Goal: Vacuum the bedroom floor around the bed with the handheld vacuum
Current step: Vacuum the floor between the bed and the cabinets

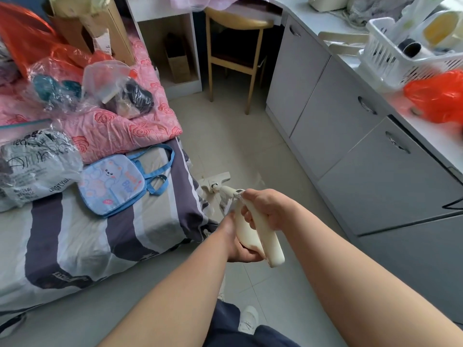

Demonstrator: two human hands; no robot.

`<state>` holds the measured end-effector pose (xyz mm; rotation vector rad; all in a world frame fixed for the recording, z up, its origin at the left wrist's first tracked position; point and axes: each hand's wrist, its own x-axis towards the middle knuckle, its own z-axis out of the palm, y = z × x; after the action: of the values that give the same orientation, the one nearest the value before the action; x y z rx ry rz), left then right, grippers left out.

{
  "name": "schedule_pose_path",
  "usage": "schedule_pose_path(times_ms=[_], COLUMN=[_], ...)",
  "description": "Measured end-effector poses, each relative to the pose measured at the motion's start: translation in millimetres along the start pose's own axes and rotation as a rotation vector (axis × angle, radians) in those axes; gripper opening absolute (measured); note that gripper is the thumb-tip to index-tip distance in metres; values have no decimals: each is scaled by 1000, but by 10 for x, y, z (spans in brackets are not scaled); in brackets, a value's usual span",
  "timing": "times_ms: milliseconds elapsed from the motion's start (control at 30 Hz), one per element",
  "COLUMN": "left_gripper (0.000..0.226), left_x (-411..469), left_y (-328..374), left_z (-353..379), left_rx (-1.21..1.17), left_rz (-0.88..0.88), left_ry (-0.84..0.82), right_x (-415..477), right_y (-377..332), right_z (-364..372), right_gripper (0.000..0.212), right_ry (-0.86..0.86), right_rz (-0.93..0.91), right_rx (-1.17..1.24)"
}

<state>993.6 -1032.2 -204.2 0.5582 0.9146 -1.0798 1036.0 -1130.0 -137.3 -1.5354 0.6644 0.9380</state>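
A cream handheld vacuum [253,231] points down toward the tiled floor [238,136]. Its flat white floor head [215,180] rests on the tiles right beside the bed's corner. My right hand [268,209] is wrapped around the handle from above. My left hand [238,244] cups the vacuum's body from below and the left. The bed [82,236], with a grey and purple striped cover, fills the left side. Part of the vacuum's tube is hidden behind my hands.
A pink quilt [112,126], plastic bags and a blue bear bag [112,184] lie on the bed. Grey cabinets [350,136] line the right wall, with a white basket [400,63] on the counter. A wooden chair [235,41] stands at the far end of the aisle.
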Motion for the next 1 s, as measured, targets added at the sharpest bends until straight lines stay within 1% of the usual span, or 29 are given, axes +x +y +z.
schedule_pose_path(times_ms=[200, 600, 700, 867, 1000], left_gripper=[21, 31, 33, 26, 35], left_x=[-20, 49, 61, 56, 107], left_y=[229, 539, 552, 467, 307], left_z=[-39, -253, -286, -238, -165], left_rx=[-9, -28, -8, -5, -21], left_rz=[-27, -37, -26, -25, -22], left_ry=[16, 4, 5, 7, 25], right_x=[68, 213, 223, 196, 155], right_y=[-186, -384, -378, -298, -184], right_z=[92, 328, 357, 297, 186], right_gripper=[27, 27, 27, 28, 31], right_ry=[-2, 13, 7, -2, -12], right_rz=[21, 22, 32, 26, 15], right_rx=[17, 11, 25, 31, 12])
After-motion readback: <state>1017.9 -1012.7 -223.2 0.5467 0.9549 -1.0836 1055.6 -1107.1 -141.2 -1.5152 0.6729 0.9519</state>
